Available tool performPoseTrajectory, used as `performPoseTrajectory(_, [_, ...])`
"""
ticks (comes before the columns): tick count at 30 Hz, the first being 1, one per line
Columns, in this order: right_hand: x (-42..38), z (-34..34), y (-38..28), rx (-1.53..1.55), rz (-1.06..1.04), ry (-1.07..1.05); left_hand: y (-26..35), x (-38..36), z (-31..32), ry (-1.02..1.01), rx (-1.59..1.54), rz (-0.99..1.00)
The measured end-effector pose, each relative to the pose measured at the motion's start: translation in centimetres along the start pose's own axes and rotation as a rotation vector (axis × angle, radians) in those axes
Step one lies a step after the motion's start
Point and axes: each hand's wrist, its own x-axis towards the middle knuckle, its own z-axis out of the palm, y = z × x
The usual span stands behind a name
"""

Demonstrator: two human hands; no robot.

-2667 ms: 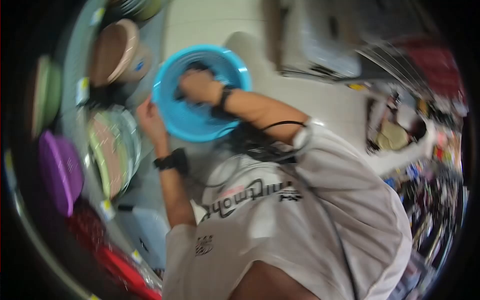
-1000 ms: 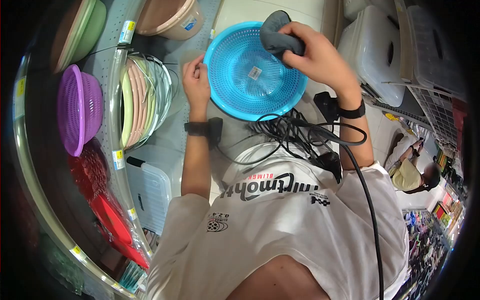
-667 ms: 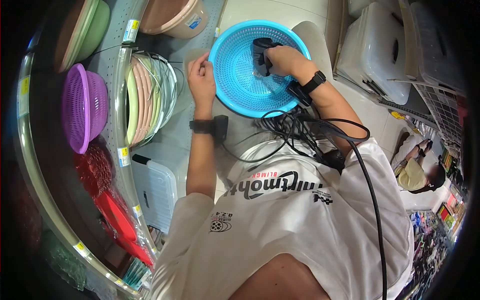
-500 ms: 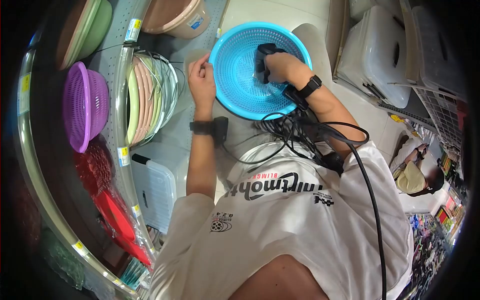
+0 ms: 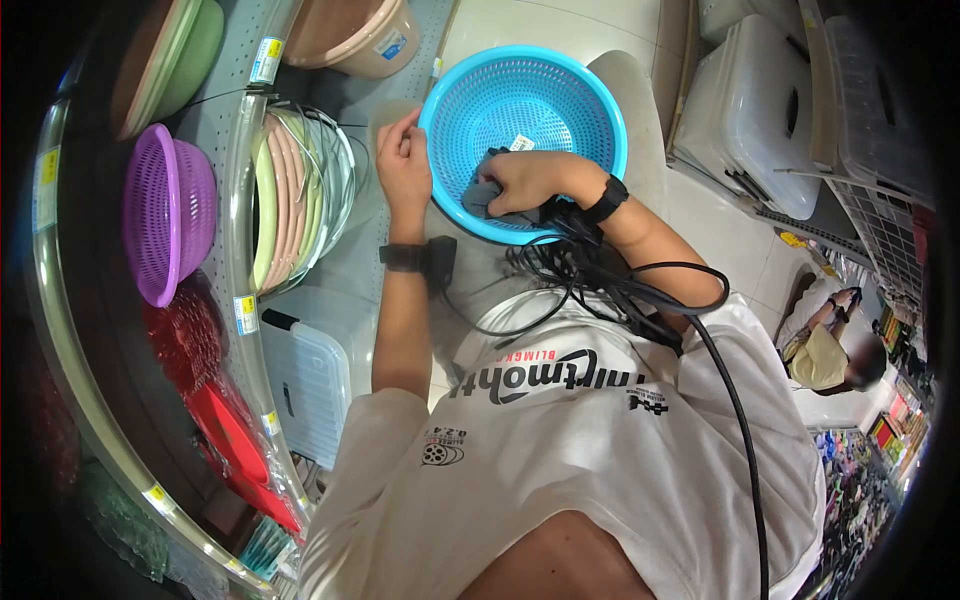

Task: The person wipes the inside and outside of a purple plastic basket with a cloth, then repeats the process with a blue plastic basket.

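Note:
A round blue plastic colander basket point(image 5: 560, 85) with perforated walls rests in front of my body, against my legs. My left hand point(image 5: 403, 170) is closed on its left rim, with the fingertips partly out of sight. Inside the basket, my right hand point(image 5: 528, 183) is closed on a dark grey cloth point(image 5: 482, 197), which presses against the near-left inner wall. A small white label point(image 5: 521, 143) shows on the basket floor just beyond my fingers. Black straps circle both my wrists.
Black cables point(image 5: 600, 270) lie coiled between the basket and my shirt. Shelves on the left hold a purple basket point(image 5: 190, 215), stacked basins point(image 5: 290, 200) and a red plastic item point(image 5: 230, 430). Clear storage boxes point(image 5: 760, 110) stand at right. Another person point(image 5: 835, 350) crouches further off.
My right hand has swept the cloth from the basket's right-centre toward the near-left wall, uncovering the white label. My left hand has stayed at the rim.

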Motion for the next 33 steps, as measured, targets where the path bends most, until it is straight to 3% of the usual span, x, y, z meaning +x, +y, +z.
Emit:
performPoseTrajectory(5, [-2.4, -2.2, -2.0, 0.333, -0.056, 0.025, 0.4, 0.0, -0.2, -0.008, 0.011, -0.021])
performPoseTrajectory(7, [-3.2, -2.6, -1.5, 0.529, -0.212, 0.262, 0.6, 0.0, -0.3, -0.010, 0.018, -0.021])
performPoseTrajectory(8, [-4.1, -3.1, -2.1, 0.531, -0.211, 0.258, 0.7, 0.0, -0.3, -0.016, 0.015, -0.033])
performPoseTrajectory(10, [-6.3, -4.4, -3.5, 0.650, -0.220, 0.572, 0.8, 0.0, -0.1, -0.016, 0.011, -0.046])
performPoseTrajectory(15, [-8.0, -6.8, -3.8, 0.668, -0.228, 0.841, -0.4, 0.1, 0.0, -0.006, -0.008, -0.021])
performPoseTrajectory(18, [-5.3, -6.4, -3.4, 0.438, -0.187, 1.053, -0.4, 0.0, -0.1, -0.019, 0.026, -0.058])
performPoseTrajectory(19, [-3.9, -6.0, -3.2, 0.403, -0.101, 0.974, -0.2, 0.2, 0.0, -0.019, 0.024, -0.049])
performPoseTrajectory(21, [-0.8, -4.5, -2.0, 0.042, -0.231, 0.931, 0.3, 0.1, 0.1, -0.039, 0.007, -0.186])
performPoseTrajectory(23, [2.7, -1.8, -0.8, 0.071, -0.302, 0.679, 0.8, -0.1, 0.1, -0.028, 0.044, -0.129])
performPoseTrajectory(24, [3.3, -0.9, -0.8, 0.073, -0.306, 0.685, 1.0, -0.1, 0.0, -0.011, 0.082, -0.080])
performPoseTrajectory(26, [3.7, 0.8, -1.6, 0.294, -0.133, 0.503, 0.1, -0.1, -0.4, -0.004, 0.092, -0.054])
performPoseTrajectory(27, [3.5, 1.1, -1.6, 0.296, -0.136, 0.502, -0.4, -0.2, -0.6, 0.007, 0.094, -0.034])
performPoseTrajectory(28, [2.8, 1.0, -1.5, 0.332, -0.167, 0.333, -0.1, -0.1, -0.7, 0.011, 0.094, -0.034])
performPoseTrajectory(29, [2.0, 1.0, -1.5, 0.365, -0.193, 0.162, 0.3, -0.3, -0.8, 0.012, 0.036, -0.109])
performPoseTrajectory(33, [-1.6, 0.1, -3.1, 0.257, -0.027, -0.044, 0.8, -0.5, -1.0, -0.004, 0.033, -0.242])
